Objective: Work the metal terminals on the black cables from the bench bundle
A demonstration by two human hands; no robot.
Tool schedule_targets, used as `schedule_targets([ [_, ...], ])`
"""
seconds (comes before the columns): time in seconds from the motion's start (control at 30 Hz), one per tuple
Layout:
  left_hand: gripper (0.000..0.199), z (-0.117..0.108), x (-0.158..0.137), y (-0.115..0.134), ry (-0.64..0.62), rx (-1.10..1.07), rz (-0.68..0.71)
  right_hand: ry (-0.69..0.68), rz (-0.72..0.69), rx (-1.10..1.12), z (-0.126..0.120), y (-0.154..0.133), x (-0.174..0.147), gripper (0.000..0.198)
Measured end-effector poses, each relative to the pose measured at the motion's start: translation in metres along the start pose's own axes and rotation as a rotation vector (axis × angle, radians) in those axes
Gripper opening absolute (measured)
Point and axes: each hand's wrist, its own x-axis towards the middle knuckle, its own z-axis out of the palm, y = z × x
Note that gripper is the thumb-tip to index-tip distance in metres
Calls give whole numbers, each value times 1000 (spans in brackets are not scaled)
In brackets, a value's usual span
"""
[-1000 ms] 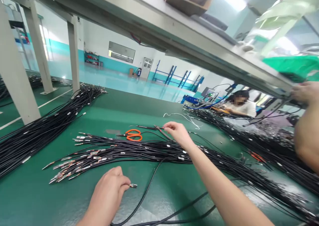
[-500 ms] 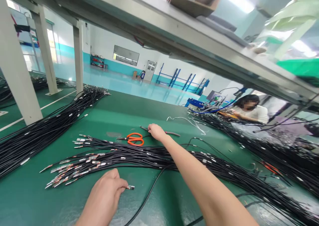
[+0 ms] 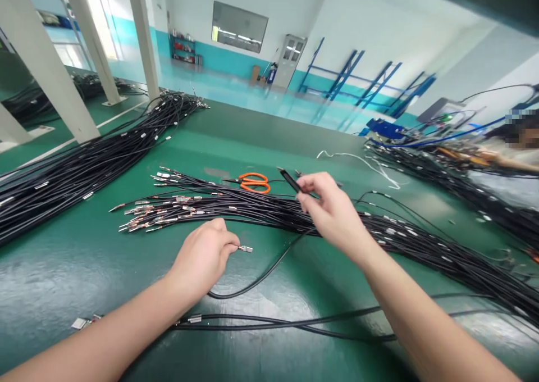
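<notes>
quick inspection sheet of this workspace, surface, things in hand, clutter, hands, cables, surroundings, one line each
Surface: green tabletop, glossy, reflecting light near the front.
Things in hand: a cable end with a metal terminal, and a slim black tool.
Clutter: orange-handled scissors, a white strand and another tool, mostly hidden behind the right hand.
Hands: left hand pinches the cable end; right hand grips the black tool.
Cables: black bundles at left, centre and right; loose cables in front.
Surroundings: pale posts, blue racks, a person at the right edge.
</notes>
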Motion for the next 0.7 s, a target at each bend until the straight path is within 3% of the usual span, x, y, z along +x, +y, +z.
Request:
schedule_targets([
  [0.1,25,0,0,0,2,34,10,-168,-24,36,8,-18,-39,19],
  [0.2,24,1,0,1,11,73,23,-218,-148,-160,16,-24,-57,26],
  [0.33,24,0,0,3,21,123,41,-224,-338,-411,22,-26,-64,30],
  [0.47,23,-2,0,7,12,161,42,-173,-461,-513,26,-30,-67,37],
  [0.7,24,-4,1,10,5,176,6,-246,-472,-577,31,-32,-70,45],
])
